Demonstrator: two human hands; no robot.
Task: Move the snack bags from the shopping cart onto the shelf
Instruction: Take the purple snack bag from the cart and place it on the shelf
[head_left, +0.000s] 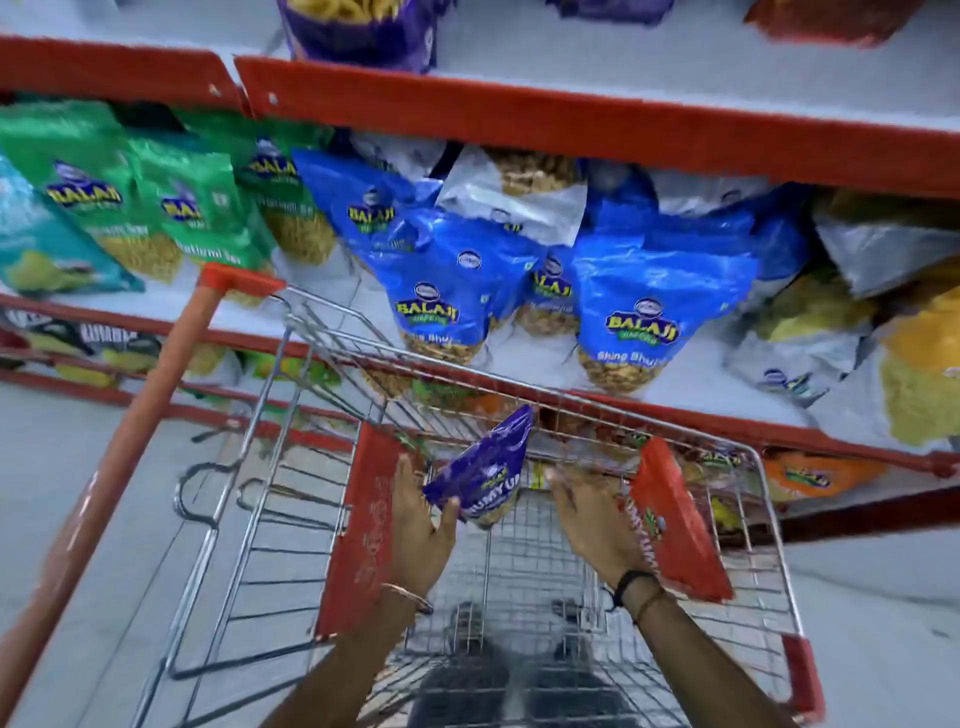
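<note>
A wire shopping cart (769, 525) stands against the shelf (675, 410). Inside the basket, my left hand (423, 525) grips the lower corner of a purple snack bag (485, 462), which tilts up toward the shelf. My right hand (592, 519) is over the basket with fingers spread, and nothing is in it. A red snack bag (680, 525) stands on edge against its outer side. A red panel or bag (363, 530) stands upright by my left wrist. The middle shelf holds several blue bags (644, 312) and green bags (197, 208).
The cart's orange handle (135, 441) runs diagonally at the left. An upper shelf edge (571, 119) overhangs the blue bags, with a purple bag (358, 31) above it. Yellow and silver bags (883, 322) lie at the right. Lower shelves hold more bags. The grey floor (78, 467) shows on the left.
</note>
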